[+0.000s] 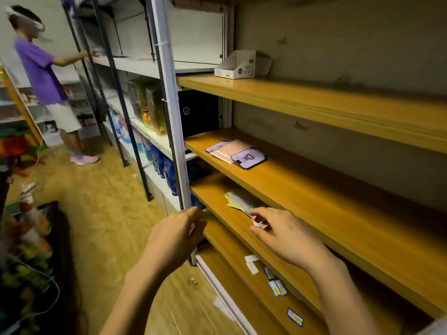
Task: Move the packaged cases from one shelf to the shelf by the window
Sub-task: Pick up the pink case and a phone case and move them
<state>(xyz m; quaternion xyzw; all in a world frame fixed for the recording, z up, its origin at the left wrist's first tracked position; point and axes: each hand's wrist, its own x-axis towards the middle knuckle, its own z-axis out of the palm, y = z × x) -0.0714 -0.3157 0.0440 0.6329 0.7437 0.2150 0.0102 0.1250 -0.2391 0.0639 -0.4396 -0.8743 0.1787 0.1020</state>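
Observation:
Several packaged cases (pixel 237 153) lie flat on the middle wooden shelf (pixel 314 189), one with a cartoon print on top. On the shelf below (pixel 225 213) sits a small pile of flat yellow and white packets (pixel 238 201). My right hand (pixel 285 235) reaches over that lower shelf, fingertips pinching the near edge of the pile. My left hand (pixel 179 233) hovers at the shelf's left front corner beside the metal post (pixel 176 146), fingers curled, with something small and white between them that I cannot identify.
An empty white display box (pixel 242 65) stands on the top wooden shelf. Small blue and white packets (pixel 278 287) lie on the lowest board. A person in a purple shirt (pixel 41 73) works at metal racks on the left. A black bin of goods (pixel 36 262) fills the floor at left.

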